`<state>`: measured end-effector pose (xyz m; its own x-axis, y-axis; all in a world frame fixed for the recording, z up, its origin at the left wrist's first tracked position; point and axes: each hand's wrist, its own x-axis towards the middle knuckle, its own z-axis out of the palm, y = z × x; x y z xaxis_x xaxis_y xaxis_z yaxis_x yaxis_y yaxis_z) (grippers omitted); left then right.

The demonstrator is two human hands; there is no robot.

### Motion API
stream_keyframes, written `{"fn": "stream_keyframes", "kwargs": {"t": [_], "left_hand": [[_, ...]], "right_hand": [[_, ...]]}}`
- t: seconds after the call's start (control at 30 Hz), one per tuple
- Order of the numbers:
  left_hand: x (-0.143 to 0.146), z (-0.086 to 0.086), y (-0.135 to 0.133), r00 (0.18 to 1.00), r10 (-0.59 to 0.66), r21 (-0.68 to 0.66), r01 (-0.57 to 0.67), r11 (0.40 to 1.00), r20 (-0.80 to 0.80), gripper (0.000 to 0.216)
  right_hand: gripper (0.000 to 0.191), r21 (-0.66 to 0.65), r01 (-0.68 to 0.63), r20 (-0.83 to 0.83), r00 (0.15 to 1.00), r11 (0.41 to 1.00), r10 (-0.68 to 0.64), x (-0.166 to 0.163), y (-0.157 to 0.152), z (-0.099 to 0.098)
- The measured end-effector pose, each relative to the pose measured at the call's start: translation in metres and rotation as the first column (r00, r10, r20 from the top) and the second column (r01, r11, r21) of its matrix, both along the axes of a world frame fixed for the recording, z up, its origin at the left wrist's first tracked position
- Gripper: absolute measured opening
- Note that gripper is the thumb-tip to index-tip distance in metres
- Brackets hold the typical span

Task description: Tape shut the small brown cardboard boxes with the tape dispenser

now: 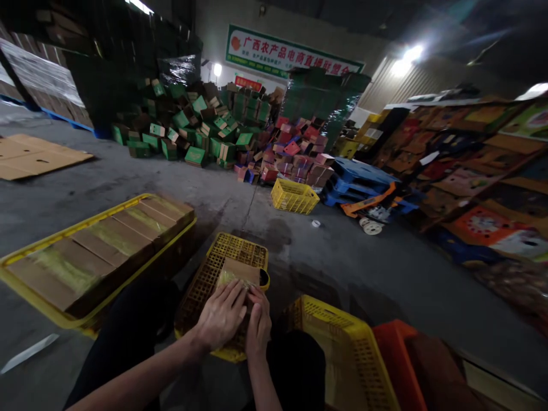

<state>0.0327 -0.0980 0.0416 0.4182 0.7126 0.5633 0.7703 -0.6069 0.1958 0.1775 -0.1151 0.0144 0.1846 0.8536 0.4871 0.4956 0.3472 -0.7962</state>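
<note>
A small brown cardboard box (242, 268) with clear yellowish tape across its top rests on an upturned yellow plastic crate (233, 244) between my knees. My left hand (223, 314) lies on the top of the box, its fingers stretched out over the tape. Close beside it, my right hand (259, 322) has its fingers bent over the near right part of the box. The two hands nearly touch, and they hide the box's near side. At the box's far right corner sits a dark round thing with a yellow edge (264, 278), perhaps a tape roll.
Taped cardboard boxes (103, 242) fill a long yellow crate (40, 302) at left. At right stand another yellow crate (342, 317) and a red crate (396, 348). Farther off are a yellow crate (294, 197), an orange pallet jack (370, 202), blue pallets (355, 177) and heaped green cartons (197, 128).
</note>
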Motion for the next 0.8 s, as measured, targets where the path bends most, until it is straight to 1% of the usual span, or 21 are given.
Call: {"fn": "stream_keyframes", "kwargs": {"t": [0.13,0.23,0.4,0.5,0.67,0.8], "left_hand": [[0.000,0.005,0.009,1.000,-0.009,-0.035,0.009,0.999,-0.015,0.044],[0.000,0.006,0.016,1.000,0.009,-0.052,-0.009,0.999,-0.002,0.045],[-0.005,0.007,0.027,0.999,0.048,-0.065,-0.048,0.997,-0.002,0.057],[-0.012,0.008,0.033,0.999,0.048,-0.082,-0.049,0.995,-0.021,0.060],[-0.017,0.006,0.033,0.998,0.008,-0.090,-0.014,0.996,-0.061,0.074],[-0.017,0.008,0.029,0.996,-0.004,-0.100,-0.004,0.995,-0.084,0.079]], "right_hand": [[0.041,0.001,-0.006,0.035,0.999,1.000,0.006,0.001,0.000,-0.001],[0.040,0.016,-0.018,0.050,0.999,1.000,0.017,0.003,0.002,-0.004],[0.037,0.023,-0.038,0.052,0.998,0.999,0.037,0.006,0.005,-0.009],[0.036,0.016,-0.049,0.057,0.997,0.999,0.048,0.005,0.005,-0.009],[0.035,0.040,-0.023,0.005,1.000,0.999,0.023,0.003,0.004,-0.008],[0.040,0.029,-0.027,-0.024,0.999,0.999,0.027,0.008,0.008,-0.002]]}}
